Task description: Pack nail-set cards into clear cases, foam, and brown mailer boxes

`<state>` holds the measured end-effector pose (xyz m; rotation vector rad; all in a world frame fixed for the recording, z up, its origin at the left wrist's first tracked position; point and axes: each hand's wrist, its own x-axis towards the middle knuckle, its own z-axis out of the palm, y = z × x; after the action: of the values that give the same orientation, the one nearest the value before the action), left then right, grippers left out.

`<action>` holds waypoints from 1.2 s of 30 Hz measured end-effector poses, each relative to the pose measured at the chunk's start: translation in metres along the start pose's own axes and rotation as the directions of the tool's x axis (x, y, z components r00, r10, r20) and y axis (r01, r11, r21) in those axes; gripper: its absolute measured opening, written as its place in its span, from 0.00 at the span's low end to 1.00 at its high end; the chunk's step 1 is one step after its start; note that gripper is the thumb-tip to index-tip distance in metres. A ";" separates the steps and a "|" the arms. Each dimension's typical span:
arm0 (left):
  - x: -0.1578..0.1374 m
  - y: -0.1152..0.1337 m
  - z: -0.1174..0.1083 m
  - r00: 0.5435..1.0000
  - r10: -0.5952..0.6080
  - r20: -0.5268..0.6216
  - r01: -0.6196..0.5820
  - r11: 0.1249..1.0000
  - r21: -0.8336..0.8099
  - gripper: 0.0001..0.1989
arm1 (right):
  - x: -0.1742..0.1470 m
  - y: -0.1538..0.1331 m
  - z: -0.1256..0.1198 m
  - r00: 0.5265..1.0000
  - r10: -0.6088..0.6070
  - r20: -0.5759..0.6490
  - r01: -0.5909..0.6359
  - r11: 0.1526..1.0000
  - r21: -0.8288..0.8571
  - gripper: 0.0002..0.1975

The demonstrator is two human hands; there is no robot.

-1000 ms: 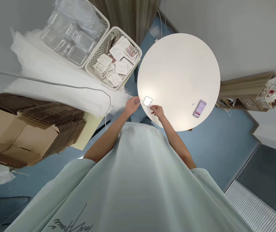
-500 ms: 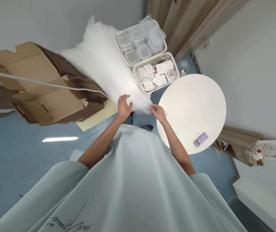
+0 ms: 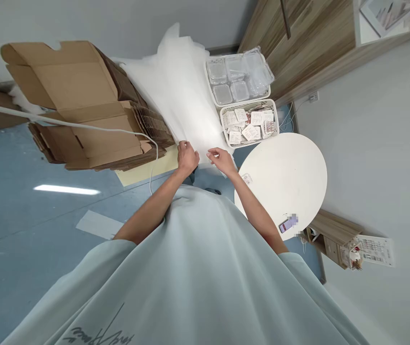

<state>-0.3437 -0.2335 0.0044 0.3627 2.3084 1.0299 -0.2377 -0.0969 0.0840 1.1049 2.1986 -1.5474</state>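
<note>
A stack of thin white foam sheets slopes down toward me, its near edge under my hands. My left hand is at the left near edge of the stack, its fingers curled and closed on the edge of a foam sheet; the fingertips are partly hidden. My right hand hovers over the near right part of the sheets, palm turned inward. Its fingers are bent with a gap between thumb and forefinger, and nothing shows in them.
Folded cardboard boxes are piled at left, a white cable crossing them. Behind the foam stand a basket of clear plastic boxes and a basket of small printed cards. On the round white table at right lies a phone.
My left hand has gone from spread fingers to curled at the foam's edge. My right hand has moved left, nearer to it. The view has turned, shifting the baskets right.
</note>
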 end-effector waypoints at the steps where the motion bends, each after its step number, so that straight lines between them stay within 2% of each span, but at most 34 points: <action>1: -0.004 0.001 -0.003 1.000 0.022 -0.009 -0.022 1.000 0.019 0.22 | 0.003 -0.001 0.001 1.000 -0.015 -0.002 0.015 1.000 -0.009 0.13; 5: -0.033 0.017 -0.016 0.988 0.156 0.007 -0.156 0.985 0.071 0.21 | 0.016 -0.009 0.004 0.995 -0.097 -0.034 0.098 0.995 0.007 0.18; 10: -0.081 0.054 -0.025 0.927 0.334 0.170 -0.353 0.931 0.098 0.20 | 0.026 -0.018 0.004 0.991 -0.129 -0.046 0.131 0.989 0.064 0.30; 12: -0.095 0.068 -0.025 0.891 0.378 0.252 -0.412 0.906 0.098 0.16 | 0.027 -0.017 0.001 0.992 -0.116 -0.047 0.117 0.993 0.025 0.29; 15: -0.108 0.082 -0.025 0.827 0.437 0.354 -0.461 0.887 -0.020 0.12 | 0.021 -0.010 -0.010 0.987 -0.137 -0.082 0.135 0.990 -0.028 0.18; 16: -0.109 0.084 -0.024 0.823 0.432 0.368 -0.439 0.896 -0.072 0.10 | 0.017 -0.007 -0.016 0.983 -0.149 -0.105 0.147 0.989 -0.024 0.16; 17: -0.108 0.087 -0.023 0.838 0.402 0.369 -0.387 0.914 -0.117 0.09 | 0.011 -0.002 -0.022 0.979 -0.157 -0.133 0.157 0.988 -0.008 0.16; 20: -0.097 0.091 -0.015 0.940 0.157 0.302 -0.086 0.968 -0.236 0.14 | -0.015 0.012 -0.045 0.966 -0.147 -0.214 0.173 0.979 0.108 0.21; 22: -0.084 0.095 -0.008 0.966 -0.039 0.256 0.133 0.924 -0.360 0.25 | -0.040 0.024 -0.062 0.961 -0.131 -0.245 0.184 0.960 0.209 0.25; 24: -0.067 0.102 0.001 0.953 -0.128 0.274 0.258 0.817 -0.515 0.35 | -0.070 0.037 -0.079 0.960 -0.099 -0.263 0.177 0.940 0.292 0.27; 27: -0.044 0.120 0.019 0.935 -0.049 0.350 0.287 0.683 -0.671 0.38 | -0.118 0.063 -0.098 0.960 -0.020 -0.278 0.128 0.918 0.376 0.26; 29: -0.035 0.137 0.037 0.910 0.032 0.414 0.294 0.654 -0.697 0.35 | -0.150 0.086 -0.105 0.957 0.022 -0.289 0.102 0.908 0.407 0.24; 32: -0.039 0.164 0.073 0.871 0.125 0.475 0.285 0.659 -0.696 0.32 | -0.191 0.125 -0.107 0.953 0.085 -0.292 0.058 0.892 0.449 0.22; 36: -0.071 0.191 0.132 0.804 0.227 0.549 0.249 0.710 -0.658 0.32 | -0.235 0.179 -0.094 0.939 0.158 -0.306 0.028 0.851 0.524 0.20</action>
<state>-0.2051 -0.0611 0.1052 0.2884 1.2087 1.4529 0.0678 -0.0904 0.1316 1.6996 1.9340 -2.1364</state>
